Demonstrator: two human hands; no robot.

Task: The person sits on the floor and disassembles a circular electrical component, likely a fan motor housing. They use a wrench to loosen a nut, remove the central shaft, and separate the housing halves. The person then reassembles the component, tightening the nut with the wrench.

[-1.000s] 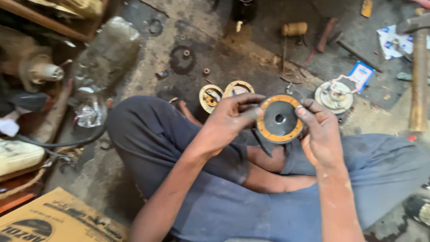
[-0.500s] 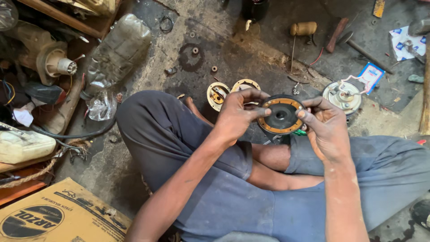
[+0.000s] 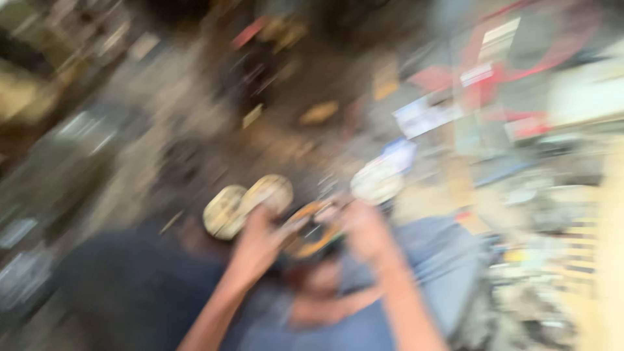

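The picture is heavily blurred by camera motion. My left hand (image 3: pixel 260 244) and my right hand (image 3: pixel 365 231) are close together above my crossed legs, both around a round disc with an orange rim (image 3: pixel 312 234). The disc is a dark smear between the fingers, and its details are lost. Just beyond my left hand lie two pale round parts (image 3: pixel 247 201) on the floor. A third pale round part (image 3: pixel 377 182) lies beyond my right hand.
My legs in grey-blue trousers (image 3: pixel 429 273) fill the lower part of the view. Blurred clutter of tools, papers and red and white shapes covers the dark floor at the top and right (image 3: pixel 494 78). Nothing there can be told apart.
The camera has swung sharply, lifting the view toward the right, and everything is now smeared. My hands still hold the orange-rimmed disc, now lower in the picture.
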